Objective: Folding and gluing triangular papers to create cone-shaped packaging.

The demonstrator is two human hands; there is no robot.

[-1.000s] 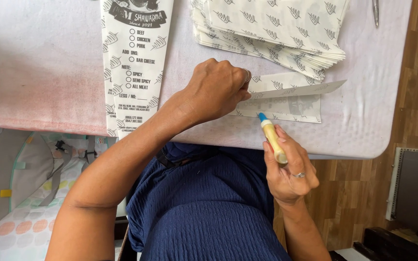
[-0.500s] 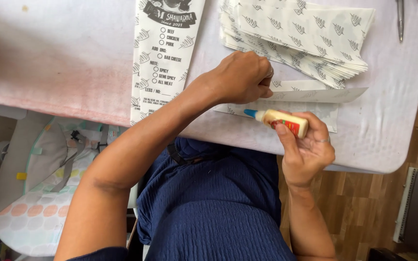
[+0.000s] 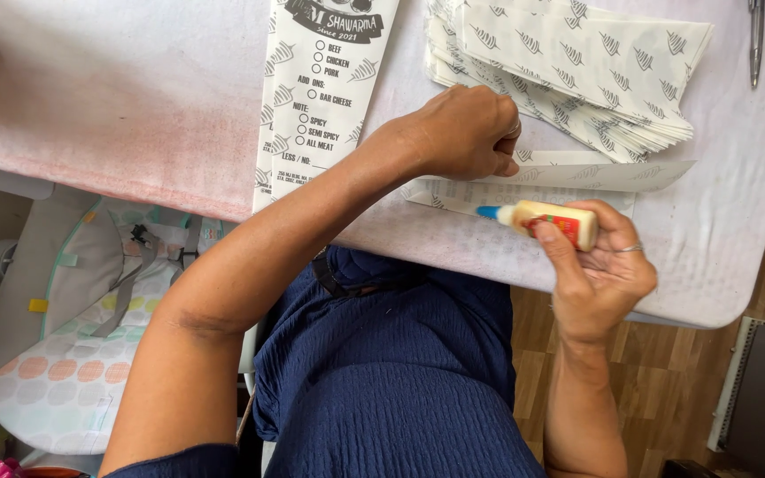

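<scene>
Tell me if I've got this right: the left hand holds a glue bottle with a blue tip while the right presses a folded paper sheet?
Swapped. In the head view, the right hand holds the glue bottle, and the left hand presses the folded paper sheet.

I am lowering the glue bottle (image 3: 549, 221) in my right hand (image 3: 597, 270) sideways, bringing its blue tip onto the paper sheet (image 3: 568, 181).

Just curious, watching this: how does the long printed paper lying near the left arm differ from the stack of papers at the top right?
The long printed paper is a single flat sheet; the stack of papers is many, fanned out. The long printed paper carries text and tick circles; the stack of papers shows only a leaf pattern. Neither hand touches either. Both are white with grey leaves and lie on the table.
</scene>
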